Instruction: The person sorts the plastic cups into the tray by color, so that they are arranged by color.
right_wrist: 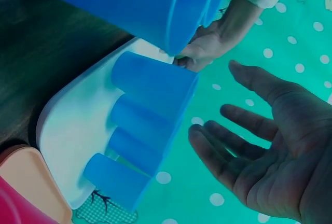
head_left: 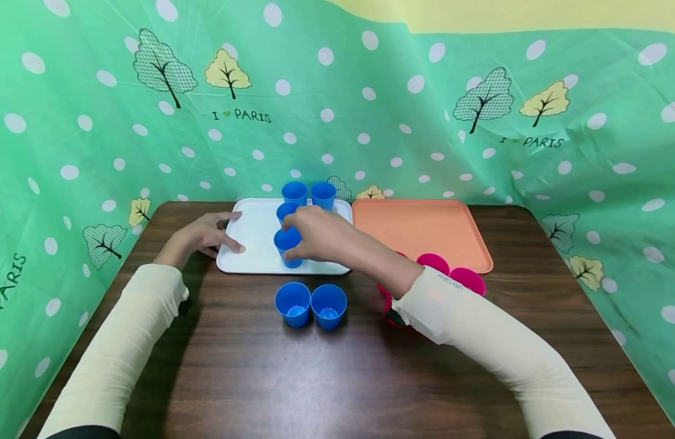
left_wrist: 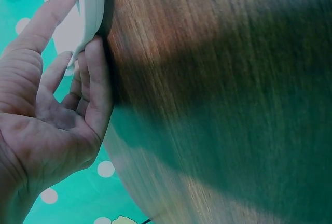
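Note:
My left hand grips the left edge of the white tray. In the left wrist view its thumb lies over the rim and the other fingers sit at the underside. Several blue cups stand upright on that tray, among them a front cup and a back cup. Over the front ones hovers my right hand. The right wrist view shows this hand with loosely bent fingers, holding nothing, apart from the cups. Two more blue cups, one left, one right, stand before the tray.
An orange tray lies right of the white one. Pink cups stand at its front edge, partly hidden by the right forearm. Behind the brown wooden table hangs a green dotted cloth.

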Demonstrator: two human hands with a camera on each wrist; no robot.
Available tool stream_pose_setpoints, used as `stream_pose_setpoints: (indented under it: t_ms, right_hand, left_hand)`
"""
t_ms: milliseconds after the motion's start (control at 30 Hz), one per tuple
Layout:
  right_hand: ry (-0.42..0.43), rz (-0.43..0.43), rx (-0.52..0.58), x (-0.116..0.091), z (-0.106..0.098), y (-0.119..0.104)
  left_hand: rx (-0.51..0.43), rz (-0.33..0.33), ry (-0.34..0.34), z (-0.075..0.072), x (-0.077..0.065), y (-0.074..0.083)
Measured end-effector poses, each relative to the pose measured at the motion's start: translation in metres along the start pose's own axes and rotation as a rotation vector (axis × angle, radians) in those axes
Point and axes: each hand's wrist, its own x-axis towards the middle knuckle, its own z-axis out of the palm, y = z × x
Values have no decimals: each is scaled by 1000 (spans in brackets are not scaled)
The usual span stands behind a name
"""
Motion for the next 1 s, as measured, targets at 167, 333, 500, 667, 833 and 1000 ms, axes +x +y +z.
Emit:
stream_pose_setpoints:
  t_ms: [167, 333, 500, 667, 833, 1000]
  right_hand:
    - [-10, -8, 16, -15, 0, -2]
    - [-29, 1, 45, -29, 2, -2]
    - [-46, 16, 39, -42, 4, 0]
    - [-56, 26, 33, -53, 6, 1]
    - [-64, 32, 43, -63, 6, 1]
    - [-60, 45, 50, -72, 8, 4]
  left_hand:
    - [-15, 1, -1, 1, 0, 0]
    - [-20, -2, 1, 1, 0, 1]
    - [-19, -6, -1, 1, -1, 2]
    - [-13, 0, 3, -1, -3, 4]
    - [-10, -1, 2, -1, -4, 4]
    - [-16, -2, -3, 0, -2, 2]
